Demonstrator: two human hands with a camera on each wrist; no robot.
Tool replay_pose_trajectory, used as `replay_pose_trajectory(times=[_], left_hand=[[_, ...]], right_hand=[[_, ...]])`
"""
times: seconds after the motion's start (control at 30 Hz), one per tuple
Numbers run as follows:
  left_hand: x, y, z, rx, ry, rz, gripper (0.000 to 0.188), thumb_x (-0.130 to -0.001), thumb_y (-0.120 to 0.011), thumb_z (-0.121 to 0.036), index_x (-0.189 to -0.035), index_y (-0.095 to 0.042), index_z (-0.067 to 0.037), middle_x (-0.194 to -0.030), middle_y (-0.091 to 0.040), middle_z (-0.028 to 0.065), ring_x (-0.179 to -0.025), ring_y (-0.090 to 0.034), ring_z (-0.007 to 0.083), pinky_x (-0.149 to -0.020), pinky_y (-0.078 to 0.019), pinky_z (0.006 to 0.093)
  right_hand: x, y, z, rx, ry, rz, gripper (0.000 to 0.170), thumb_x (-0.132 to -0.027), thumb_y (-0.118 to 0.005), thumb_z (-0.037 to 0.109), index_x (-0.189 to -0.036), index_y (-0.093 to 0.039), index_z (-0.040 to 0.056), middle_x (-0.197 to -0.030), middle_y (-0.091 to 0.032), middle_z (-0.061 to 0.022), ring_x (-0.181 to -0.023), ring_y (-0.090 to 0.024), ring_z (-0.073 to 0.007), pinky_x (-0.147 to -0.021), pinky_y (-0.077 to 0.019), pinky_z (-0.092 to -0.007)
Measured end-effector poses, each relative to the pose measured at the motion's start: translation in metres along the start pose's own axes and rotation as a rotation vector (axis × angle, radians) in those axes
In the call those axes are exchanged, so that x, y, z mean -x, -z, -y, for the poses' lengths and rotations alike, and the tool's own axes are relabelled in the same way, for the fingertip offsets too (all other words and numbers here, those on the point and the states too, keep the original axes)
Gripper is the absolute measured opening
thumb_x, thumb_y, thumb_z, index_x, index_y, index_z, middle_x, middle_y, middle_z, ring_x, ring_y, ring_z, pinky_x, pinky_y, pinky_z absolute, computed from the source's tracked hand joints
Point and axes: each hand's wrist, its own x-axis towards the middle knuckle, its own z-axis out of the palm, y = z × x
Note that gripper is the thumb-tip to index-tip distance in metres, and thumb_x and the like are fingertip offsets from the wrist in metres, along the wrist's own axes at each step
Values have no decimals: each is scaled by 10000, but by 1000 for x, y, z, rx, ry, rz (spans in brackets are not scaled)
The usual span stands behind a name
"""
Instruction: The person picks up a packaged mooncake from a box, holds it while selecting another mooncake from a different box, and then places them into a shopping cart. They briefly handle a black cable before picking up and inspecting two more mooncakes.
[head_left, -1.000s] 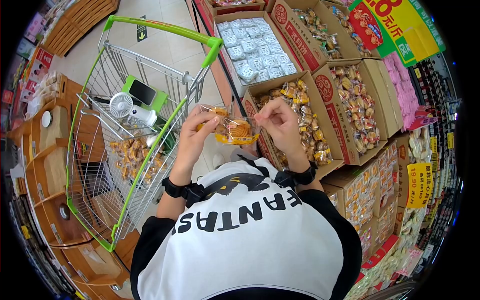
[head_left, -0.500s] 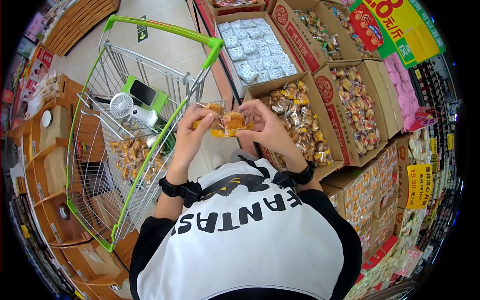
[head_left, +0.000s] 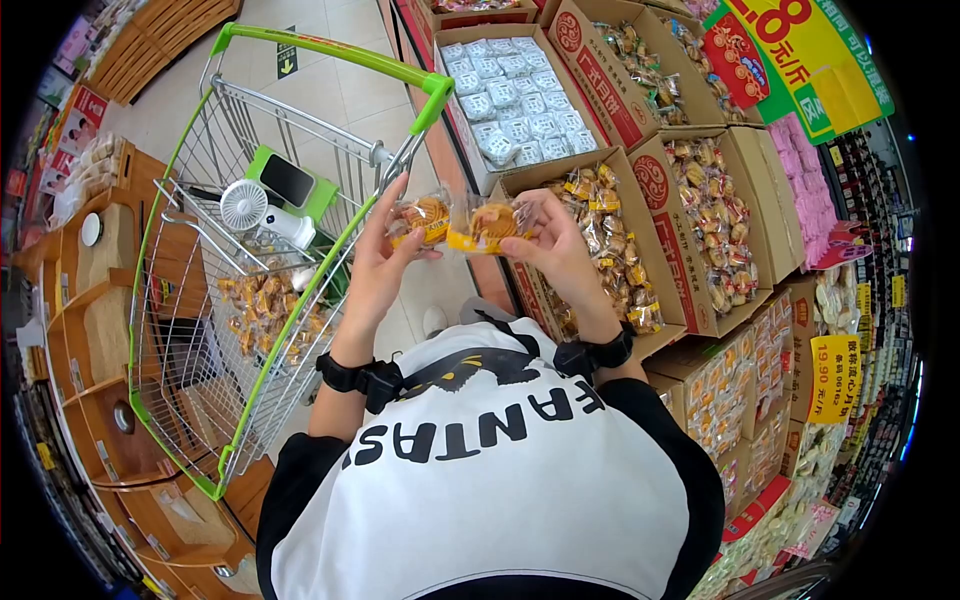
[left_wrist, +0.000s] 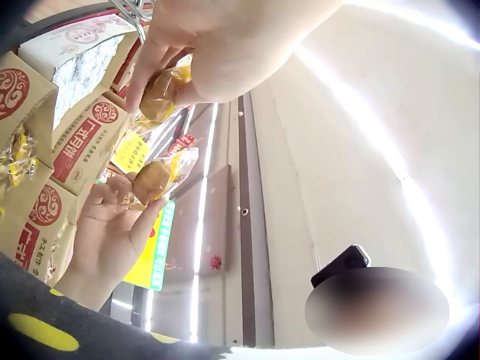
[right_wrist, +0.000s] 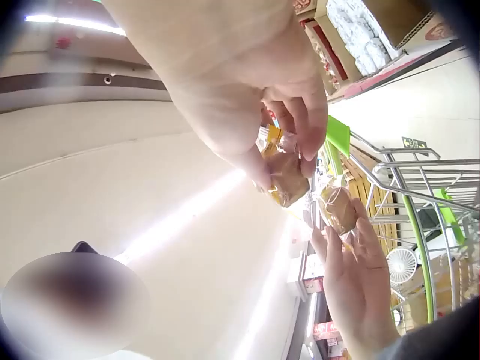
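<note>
In the head view, the left hand (head_left: 380, 255) holds a wrapped pastry (head_left: 424, 216) in clear and yellow film between thumb and fingers. The right hand (head_left: 552, 248) pinches a second wrapped pastry (head_left: 492, 224) close beside it. From the left wrist, one pastry (left_wrist: 159, 97) shows in the left hand (left_wrist: 225, 45) and the other (left_wrist: 156, 180) at the right hand (left_wrist: 109, 229). The right wrist view has the right hand (right_wrist: 247, 90) gripping its pastry (right_wrist: 286, 177), with the left hand (right_wrist: 358, 277) around the other (right_wrist: 337, 208).
A green-edged cart (head_left: 345, 62) stands at the left, with a white fan (head_left: 243, 205), a phone (head_left: 287, 182) and several wrapped pastries (head_left: 262, 310) in it. Right of the hands are cartons of pastries (head_left: 610, 240) and a box of white packets (head_left: 515, 100). Wooden shelving (head_left: 100, 330) lines the far left.
The right hand first moved in to grip a pastry from the held pair. Now the two pastries are held a little apart, one per hand, and the left fingers have straightened upward.
</note>
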Motion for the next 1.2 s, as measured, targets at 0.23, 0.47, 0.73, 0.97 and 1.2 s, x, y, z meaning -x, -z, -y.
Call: replay_pose_trajectory(times=[0.23,0.47,0.73,0.97,1.2], left_hand=[[-1,0,7,-108,-53,144,535,-841,-424,-26,-1323,-212,-120,-1096,-438,103,-988,-448,160,-818,-405,278],[5,5,0,289,39,52,550,-843,-424,-53,-1328,-174,-113,-1106,-444,120,-1005,-452,183,-874,-368,295],[21,27,-10,-26,-116,-95,739,-707,-602,37,-1305,-186,-92,-1155,-392,124,-1044,-445,208,-813,-465,324],[60,72,-10,-99,-197,-270,744,-693,-635,8,-1296,-210,-89,-1140,-407,122,-1032,-456,193,-840,-428,295],[87,89,6,-60,-129,-281,715,-690,-628,13,-1279,-235,-89,-1162,-395,120,-1060,-432,183,-861,-405,286]], right_hand=[[-4,-13,-7,241,79,167,401,-670,-692,50,-978,-437,35,-902,-516,-33,-791,-515,-67,-662,-421,-192],[-17,-19,-12,342,61,138,412,-647,-713,59,-969,-457,52,-857,-475,12,-768,-462,-45,-653,-376,-167],[-53,-56,-10,737,454,204,410,-678,-695,123,-1011,-468,55,-944,-469,-29,-852,-475,-100,-706,-422,-236],[-60,-102,-58,428,172,484,427,-698,-675,172,-1023,-425,52,-989,-471,-87,-879,-531,-186,-701,-469,-275],[-52,-109,-75,462,24,642,410,-724,-654,177,-1014,-416,11,-988,-465,-108,-871,-540,-195,-724,-472,-289]])
